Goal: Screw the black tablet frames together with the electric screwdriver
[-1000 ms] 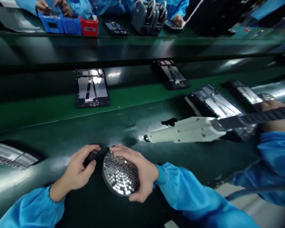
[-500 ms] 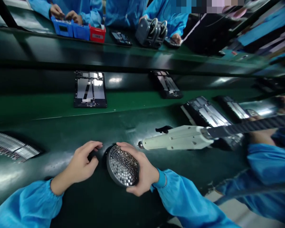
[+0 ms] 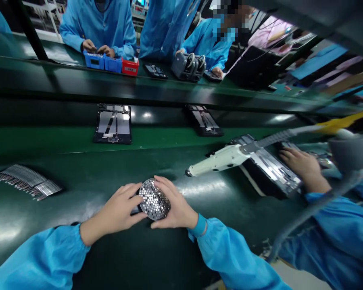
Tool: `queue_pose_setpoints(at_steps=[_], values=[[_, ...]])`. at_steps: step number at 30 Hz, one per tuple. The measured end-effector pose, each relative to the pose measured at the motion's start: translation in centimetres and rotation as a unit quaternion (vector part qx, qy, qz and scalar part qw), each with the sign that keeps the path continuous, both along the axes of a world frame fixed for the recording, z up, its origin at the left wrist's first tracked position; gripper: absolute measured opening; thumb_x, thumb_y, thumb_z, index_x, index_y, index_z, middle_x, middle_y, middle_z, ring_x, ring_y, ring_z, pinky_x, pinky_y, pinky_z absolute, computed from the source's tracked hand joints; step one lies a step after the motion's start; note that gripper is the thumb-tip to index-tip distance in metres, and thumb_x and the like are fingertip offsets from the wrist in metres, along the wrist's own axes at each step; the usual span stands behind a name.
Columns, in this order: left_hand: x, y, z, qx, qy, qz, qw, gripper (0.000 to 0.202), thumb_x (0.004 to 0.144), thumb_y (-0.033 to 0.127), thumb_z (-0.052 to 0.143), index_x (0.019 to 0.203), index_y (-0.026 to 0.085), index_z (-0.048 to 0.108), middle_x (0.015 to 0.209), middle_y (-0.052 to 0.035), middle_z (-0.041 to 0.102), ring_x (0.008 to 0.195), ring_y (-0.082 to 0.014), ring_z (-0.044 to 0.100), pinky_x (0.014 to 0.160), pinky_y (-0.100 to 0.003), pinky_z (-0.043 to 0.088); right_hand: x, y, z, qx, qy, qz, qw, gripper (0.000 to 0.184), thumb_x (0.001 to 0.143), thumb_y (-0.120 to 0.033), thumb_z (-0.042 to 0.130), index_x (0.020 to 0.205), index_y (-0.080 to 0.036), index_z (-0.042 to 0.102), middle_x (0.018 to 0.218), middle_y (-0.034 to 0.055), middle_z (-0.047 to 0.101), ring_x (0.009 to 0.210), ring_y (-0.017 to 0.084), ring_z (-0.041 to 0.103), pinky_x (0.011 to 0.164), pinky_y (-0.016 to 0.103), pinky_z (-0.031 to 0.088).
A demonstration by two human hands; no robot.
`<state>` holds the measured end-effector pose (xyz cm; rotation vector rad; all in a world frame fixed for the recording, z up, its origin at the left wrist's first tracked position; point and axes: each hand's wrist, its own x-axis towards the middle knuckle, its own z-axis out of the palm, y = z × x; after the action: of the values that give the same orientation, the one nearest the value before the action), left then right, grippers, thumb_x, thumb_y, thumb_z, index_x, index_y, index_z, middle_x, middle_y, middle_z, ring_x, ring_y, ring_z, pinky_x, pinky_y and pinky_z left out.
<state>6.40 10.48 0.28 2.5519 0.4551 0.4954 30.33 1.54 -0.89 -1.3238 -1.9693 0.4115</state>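
A round perforated metal screw tray (image 3: 154, 199) rests on the dark green bench in front of me. My right hand (image 3: 175, 207) curls around its right side and grips it. My left hand (image 3: 119, 211) has moved in against the tray's left edge, fingers bent and touching the rim, over a small dark object that is mostly hidden. A white electric screwdriver (image 3: 220, 159) hangs just right of the tray, tip pointing left.
A row of thin metal strips (image 3: 27, 182) lies at the left. Two open tablet frames (image 3: 113, 123) (image 3: 203, 119) sit on the green conveyor. A neighbour's hand (image 3: 299, 165) rests on another frame (image 3: 266, 167) at the right. Workers with blue and red bins (image 3: 110, 63) stand across the line.
My left hand has closed in onto the tray's left edge. The view has tilted up, showing the far workers. The neighbour's hand now lies on the frame at right.
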Motion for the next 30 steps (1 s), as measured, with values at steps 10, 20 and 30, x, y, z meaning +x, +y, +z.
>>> queue_pose_setpoints(at_steps=[10,20,30], values=[[0.0,0.0,-0.2,0.020,-0.013,0.004,1.000,0.028,0.086,0.033,0.075,0.106,0.018,0.064,0.141,-0.0194,0.057,0.131,-0.0380,0.055,0.104,-0.056,0.053,1.7,-2.5,1.0,0.128,0.183,-0.311,0.924,0.033,0.084,-0.033,0.071,0.111,-0.025,0.053,0.101,0.0040,0.061,0.089,0.018,0.064,0.081,0.036,0.055],[0.7,1.1,-0.5,0.014,0.013,-0.026,0.999,0.026,0.086,0.038,0.075,0.099,0.018,0.063,0.137,-0.0178,0.061,0.140,-0.0370,0.048,0.113,-0.057,0.045,3.9,4.3,4.7,0.064,0.391,-0.387,0.832,0.044,0.070,-0.036,0.074,0.107,-0.021,0.055,0.081,-0.0007,0.067,0.075,0.019,0.067,0.070,0.035,0.053],[7.1,2.6,-0.5,0.025,0.022,-0.031,0.999,0.037,0.080,0.040,0.083,0.100,0.015,0.066,0.128,-0.0147,0.065,0.132,-0.0331,0.054,0.112,-0.055,0.044,7.9,8.6,8.5,0.189,0.483,-0.342,0.784,0.035,0.055,-0.023,0.072,0.085,-0.022,0.054,0.075,-0.0065,0.055,0.068,0.011,0.060,0.066,0.029,0.052]])
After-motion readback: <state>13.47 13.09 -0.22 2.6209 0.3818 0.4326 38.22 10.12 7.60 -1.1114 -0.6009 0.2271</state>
